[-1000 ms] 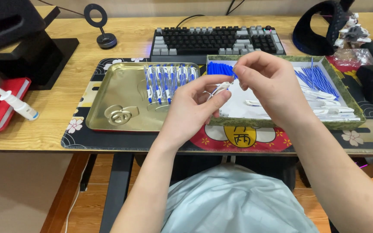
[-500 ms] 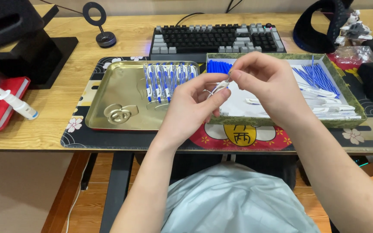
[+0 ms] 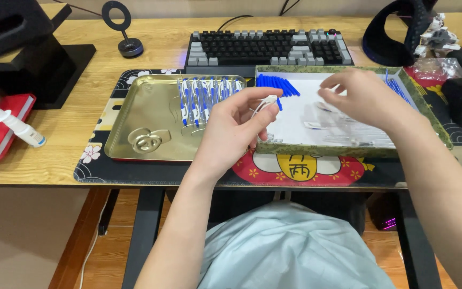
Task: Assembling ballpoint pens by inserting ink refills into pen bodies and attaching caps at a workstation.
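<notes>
Pinching a small white part (image 3: 267, 101) between thumb and fingertips, the left hand (image 3: 231, 131) was raised, wrist bent, over the gap between the gold tray (image 3: 135, 115) and the box (image 3: 348, 149) at the desk's front edge. The right hand (image 3: 364, 99) hovered palm-down over the box, fingers loosely curled above clear pieces (image 3: 343, 128); whether it grasped anything could not be told. Blue-and-white pens (image 3: 204, 99) lay in the tray.

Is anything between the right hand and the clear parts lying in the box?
Nothing visible: the right hand hovers over the clear parts on the white floor of the box. The left hand holds a small white piece off to the side.
</notes>
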